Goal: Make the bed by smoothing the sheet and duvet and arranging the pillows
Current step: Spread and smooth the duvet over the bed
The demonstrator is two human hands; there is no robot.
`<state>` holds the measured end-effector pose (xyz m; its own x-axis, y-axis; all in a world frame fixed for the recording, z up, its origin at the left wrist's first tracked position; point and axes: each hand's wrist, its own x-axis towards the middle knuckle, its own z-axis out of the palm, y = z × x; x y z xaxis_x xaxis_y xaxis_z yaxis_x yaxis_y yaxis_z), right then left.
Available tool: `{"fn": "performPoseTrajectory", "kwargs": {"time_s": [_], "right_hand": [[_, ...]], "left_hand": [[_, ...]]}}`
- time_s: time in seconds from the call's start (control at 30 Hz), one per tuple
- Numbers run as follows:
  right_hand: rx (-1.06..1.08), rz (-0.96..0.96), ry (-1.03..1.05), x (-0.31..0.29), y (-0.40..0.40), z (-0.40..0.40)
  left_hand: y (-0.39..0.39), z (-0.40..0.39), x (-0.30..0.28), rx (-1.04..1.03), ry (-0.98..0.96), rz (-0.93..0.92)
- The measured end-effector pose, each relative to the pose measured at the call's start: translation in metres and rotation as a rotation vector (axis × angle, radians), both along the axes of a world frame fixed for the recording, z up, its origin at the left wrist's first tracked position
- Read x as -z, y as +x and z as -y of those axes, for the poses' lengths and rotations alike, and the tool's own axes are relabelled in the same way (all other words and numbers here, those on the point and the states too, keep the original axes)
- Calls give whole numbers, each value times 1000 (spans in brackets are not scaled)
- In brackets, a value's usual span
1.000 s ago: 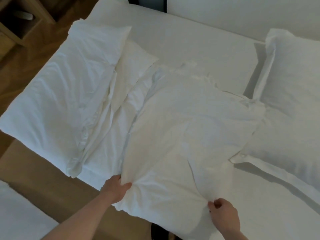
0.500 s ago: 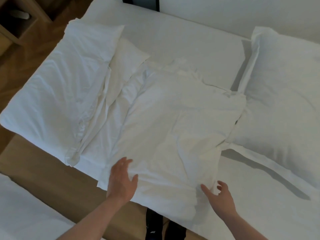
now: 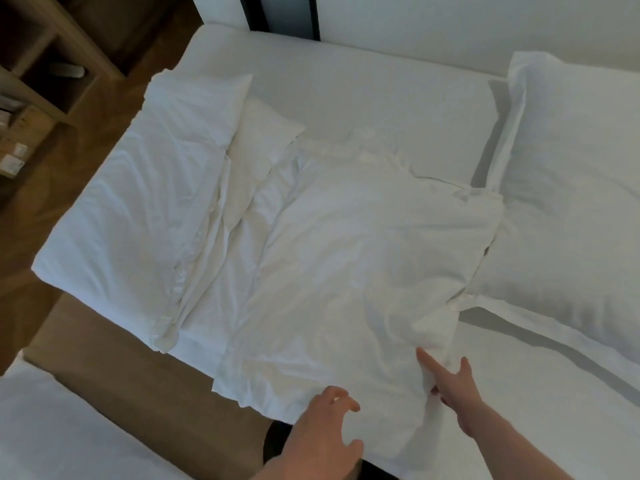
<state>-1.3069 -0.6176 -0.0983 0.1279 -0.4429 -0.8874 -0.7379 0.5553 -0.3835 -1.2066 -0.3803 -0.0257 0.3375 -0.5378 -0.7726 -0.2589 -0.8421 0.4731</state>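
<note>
Bed seen from above, white fitted sheet mostly flat across the far half. Middle pillow lies crumpled on the sheet, its near edge reaching the near side of the mattress.

Left hand is held over the pillow's near edge, fingers spread wide and curled, nothing gripped; contact with the fabric cannot be told. Right hand is at the pillow's near right corner, index finger extended along the fabric, other fingers partly open; a fold of the case seems to be touched, but a firm hold cannot be confirmed.

Surroundings:
- Left pillow lies at the left edge of the bed, wrinkled, overhanging the mattress slightly. A smaller cream pillow is tucked partly under it, between it and the middle pillow.
- Loose white fabric is bunched between left and middle pillows.
- Right pillow with a flanged border is overlapped at its left edge by the middle pillow's far right corner.
- Second white bed surface shows at lower left, separated by a tan strip.
- Wooden shelf unit stands on the wood floor at upper left, well apart from the hands.
- Dark vertical panel is seen behind the bed's far edge.
</note>
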Motion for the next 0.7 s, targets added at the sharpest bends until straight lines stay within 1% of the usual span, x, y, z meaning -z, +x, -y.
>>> {"fn": "performPoseTrajectory", "kwargs": {"time_s": [0.03,0.1,0.23,0.3,0.43,0.5,0.6,0.7], "right_hand": [[-20,-17,-11,-1,0,0],[-37,-29,-10,-1,-5,4],[49,21,30,11,-10,-3],[94,21,-6,17,-9,-14],[157,80,68,12,1,-24],[145,141,61,-4,10,-28],[76,210,31,-39,31,-34],[45,265,-8,-75,53,-45]], "left_hand": [[3,5,0,5,3,-11],[9,10,5,22,-11,22],[27,15,24,-5,-40,85],[40,12,34,4,-24,71],[56,7,44,60,8,26],[56,5,34,42,-33,-11],[47,4,3,59,-89,-98],[37,3,-32,60,-152,-104]]}}
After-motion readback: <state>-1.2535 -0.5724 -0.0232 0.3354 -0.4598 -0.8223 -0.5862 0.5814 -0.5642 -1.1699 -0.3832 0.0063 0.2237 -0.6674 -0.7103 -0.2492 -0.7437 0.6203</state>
